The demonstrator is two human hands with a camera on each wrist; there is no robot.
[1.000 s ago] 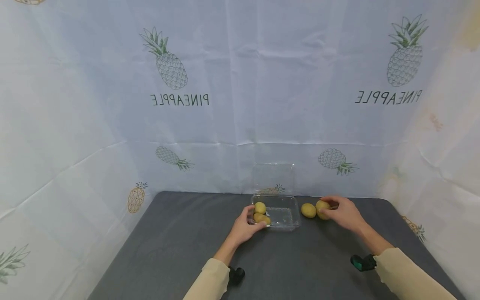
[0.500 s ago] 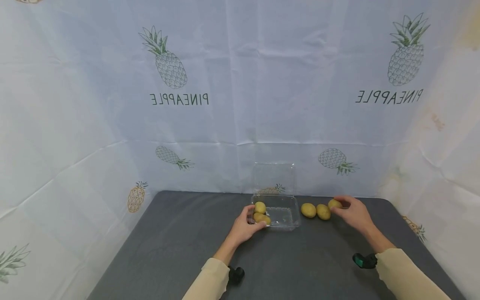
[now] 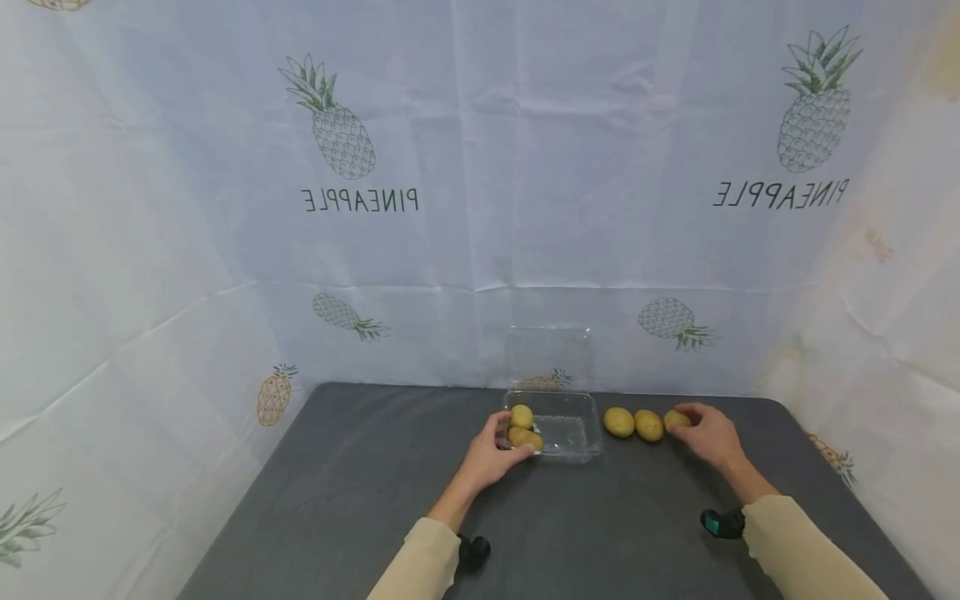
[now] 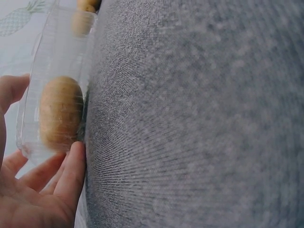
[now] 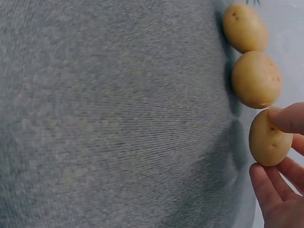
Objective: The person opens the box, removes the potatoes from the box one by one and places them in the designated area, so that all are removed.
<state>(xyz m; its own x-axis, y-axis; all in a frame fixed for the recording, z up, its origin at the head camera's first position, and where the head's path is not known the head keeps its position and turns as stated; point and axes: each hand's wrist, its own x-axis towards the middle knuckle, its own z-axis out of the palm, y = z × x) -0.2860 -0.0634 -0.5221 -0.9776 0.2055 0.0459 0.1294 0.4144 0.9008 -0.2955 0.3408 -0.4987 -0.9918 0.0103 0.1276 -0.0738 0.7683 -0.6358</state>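
Note:
A clear plastic clamshell box (image 3: 573, 429) stands at the back of the table, its lid (image 3: 547, 350) raised against the curtain. My left hand (image 3: 489, 454) grips its near left corner, thumb on one side and fingers on the other. Yellow potatoes (image 3: 521, 416) lie in the left part of the box; fingers partly hide them. Right of the box, a potato (image 3: 618, 422) and a second potato (image 3: 648, 426) lie in a row. At the row's right end, my right hand (image 3: 711, 435) pinches another potato (image 5: 270, 137) between thumb and fingers, at table level.
A dark grey cloth covers the table (image 3: 585, 533). A pale curtain (image 3: 525, 208) printed with pineapples rises at its back edge and along both sides. Dark wrist devices (image 3: 723, 524) sit at both cuffs.
My right hand has moved right along the row, then slightly nearer and down with a potato in its fingers. The middle potato now shows whole. My left hand keeps its place on the box.

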